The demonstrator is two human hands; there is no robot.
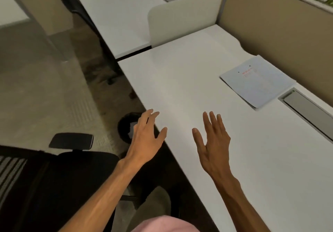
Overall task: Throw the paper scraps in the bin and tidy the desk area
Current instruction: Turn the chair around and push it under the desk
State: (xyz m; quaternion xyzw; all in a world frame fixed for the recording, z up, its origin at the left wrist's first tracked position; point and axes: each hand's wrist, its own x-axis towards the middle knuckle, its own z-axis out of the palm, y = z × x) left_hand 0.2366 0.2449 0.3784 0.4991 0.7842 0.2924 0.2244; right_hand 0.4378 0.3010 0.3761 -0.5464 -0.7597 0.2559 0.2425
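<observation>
My left hand [146, 136] hovers over the near edge of the white desk [189, 80], fingers spread, holding nothing. My right hand [211, 139] is over the desk top a little to the right, also flat and spread with nothing in it. Below the left hand, on the floor beside the desk, stands a round black bin [126, 125] with white paper scraps [132, 129] inside; the hand hides part of it. A neat stack of pale blue-white papers [255, 82] with red print lies at the desk's far right.
A black office chair [72, 168] with its armrest [71, 140] sits at the lower left. A grey cable hatch [306, 109] is set into the desk near the papers. A white divider [185, 15] separates a second desk [115, 15] with another chair [81, 15] behind.
</observation>
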